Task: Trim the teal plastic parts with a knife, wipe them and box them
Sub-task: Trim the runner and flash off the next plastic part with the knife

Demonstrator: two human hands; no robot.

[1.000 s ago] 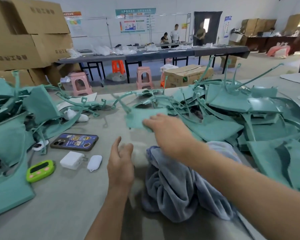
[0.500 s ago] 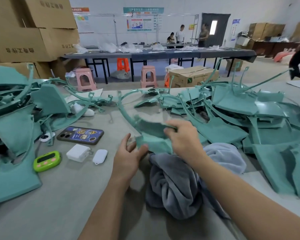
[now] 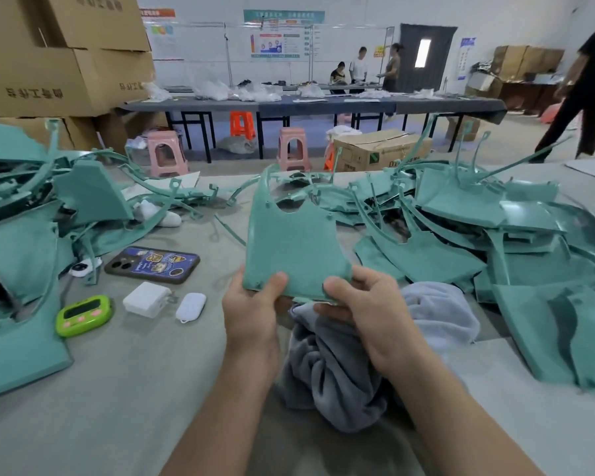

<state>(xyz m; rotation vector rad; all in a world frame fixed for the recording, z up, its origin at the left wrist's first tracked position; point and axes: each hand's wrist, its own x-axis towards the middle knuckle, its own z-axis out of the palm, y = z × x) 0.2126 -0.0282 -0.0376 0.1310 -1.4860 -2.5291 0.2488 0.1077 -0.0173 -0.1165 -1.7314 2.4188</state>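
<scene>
Part (image 3: 294,249), teal plastic, stands upright above the fingers (image 3: 337,287), its lower edge pinched by left hand (image 3: 251,319) and right hand (image 3: 378,321) together. Grey towel (image 3: 330,376) lies on the table (image 3: 117,400) just below the fingers.

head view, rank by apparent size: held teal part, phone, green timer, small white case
1. teal part
2. phone
3. green timer
4. small white case
The part is held up nearer the camera, which flatters it.
</scene>
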